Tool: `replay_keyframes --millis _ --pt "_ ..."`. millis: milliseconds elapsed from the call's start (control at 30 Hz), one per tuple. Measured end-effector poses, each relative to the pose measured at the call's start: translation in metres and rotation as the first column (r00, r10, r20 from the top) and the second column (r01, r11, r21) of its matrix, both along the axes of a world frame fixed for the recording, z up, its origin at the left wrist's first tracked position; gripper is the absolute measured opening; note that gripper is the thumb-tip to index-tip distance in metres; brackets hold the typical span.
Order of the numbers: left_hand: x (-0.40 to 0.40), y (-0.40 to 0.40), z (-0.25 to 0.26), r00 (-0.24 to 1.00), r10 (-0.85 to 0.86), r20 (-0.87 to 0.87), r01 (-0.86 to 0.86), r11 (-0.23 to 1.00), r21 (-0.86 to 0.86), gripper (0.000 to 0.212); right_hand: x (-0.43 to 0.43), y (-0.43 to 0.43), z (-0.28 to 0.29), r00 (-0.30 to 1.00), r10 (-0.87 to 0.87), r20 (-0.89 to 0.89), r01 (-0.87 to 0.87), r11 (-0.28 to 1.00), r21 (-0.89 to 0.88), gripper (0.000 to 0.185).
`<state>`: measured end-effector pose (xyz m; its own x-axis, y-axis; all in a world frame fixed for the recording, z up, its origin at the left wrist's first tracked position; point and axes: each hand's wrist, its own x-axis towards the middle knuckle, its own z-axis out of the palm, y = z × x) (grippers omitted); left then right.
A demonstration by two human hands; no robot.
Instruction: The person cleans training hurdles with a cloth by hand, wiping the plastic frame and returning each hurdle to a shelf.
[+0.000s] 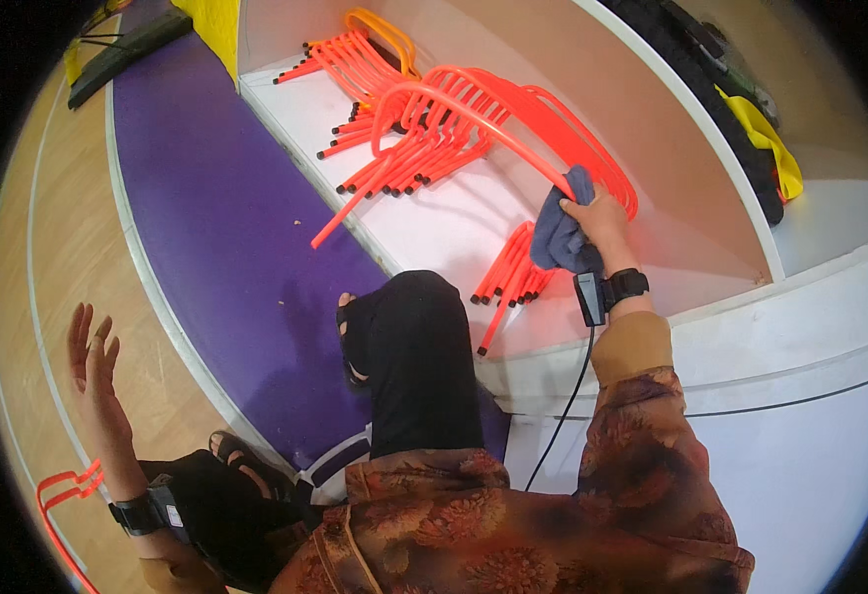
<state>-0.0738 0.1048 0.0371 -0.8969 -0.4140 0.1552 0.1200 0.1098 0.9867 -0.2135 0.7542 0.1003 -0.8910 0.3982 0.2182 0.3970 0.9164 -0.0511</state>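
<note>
My right hand (601, 219) grips a grey-blue cloth (555, 234) against the top bar of an orange tubular training hurdle (478, 121). One leg of this hurdle slants out over the purple floor, with no black cap visible at its end. Behind and beneath it, a row of similar orange hurdles (553, 126) stands nested, most feet capped in black. My left hand (96, 364) is raised on the left with fingers apart, holding nothing. It appears above the wooden floor, away from the hurdles.
The hurdles rest on a white ledge (449, 215) backed by a pale panel (671, 171). More orange hurdles (70, 486) are at lower left. A purple floor strip (204, 185) borders the wooden floor (70, 237). A black cable (571, 401) hangs from my right wrist device.
</note>
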Motion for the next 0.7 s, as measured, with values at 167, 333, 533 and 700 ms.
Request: replay_keyframes --millis 167,333,533,700 --pt "-0.010 0.003 -0.009 0.999 -0.023 0.047 0.024 0.999 -0.022 0.052 -0.003 0.043 -0.006 0.999 -0.035 0.009 0.035 0.999 -0.013 0.063" --pt "-0.017 0.008 -0.011 0.997 -0.026 0.076 0.030 0.999 -0.041 0.051 -0.011 0.059 -0.018 0.987 -0.158 0.031 0.158 0.987 -0.005 0.064" --pt "-0.020 0.007 -0.013 0.993 0.000 0.120 0.006 0.998 -0.055 0.050 -0.015 0.055 -0.033 0.974 -0.203 -0.100 0.204 0.979 0.006 0.057" --pt "-0.018 0.004 -0.020 0.986 0.013 0.168 -0.006 0.999 -0.039 0.051 -0.027 0.080 -0.051 0.944 -0.259 -0.206 0.278 0.958 0.068 0.052"
